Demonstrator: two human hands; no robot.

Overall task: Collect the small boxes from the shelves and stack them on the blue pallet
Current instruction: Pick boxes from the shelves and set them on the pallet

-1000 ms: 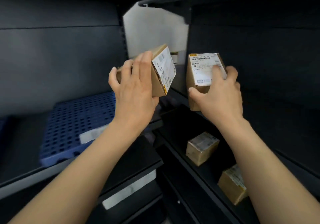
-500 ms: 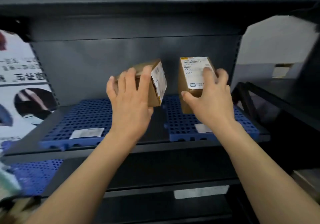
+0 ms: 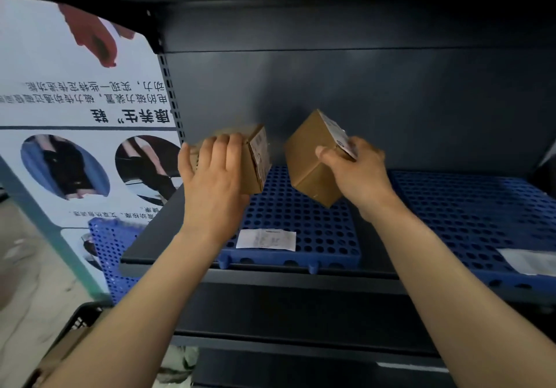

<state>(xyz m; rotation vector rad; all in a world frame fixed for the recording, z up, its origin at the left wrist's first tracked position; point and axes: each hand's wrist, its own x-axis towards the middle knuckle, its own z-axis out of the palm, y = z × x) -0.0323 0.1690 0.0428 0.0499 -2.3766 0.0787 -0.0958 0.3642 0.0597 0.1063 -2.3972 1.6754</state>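
The left hand (image 3: 215, 186) grips a small brown box (image 3: 251, 159) from above, fingers wrapped over its top; the right hand (image 3: 358, 174) clasps a second box (image 3: 310, 159), tilted on one corner — both held in the air, near each other but apart. Just beneath the hands lies a blue pallet (image 3: 301, 222) bearing a white paper slip (image 3: 266, 239), on a dark metal shelf (image 3: 270, 276). A second blue pallet (image 3: 469, 216) sits off to the right — a printed poster (image 3: 81, 117) stands left of the left hand.
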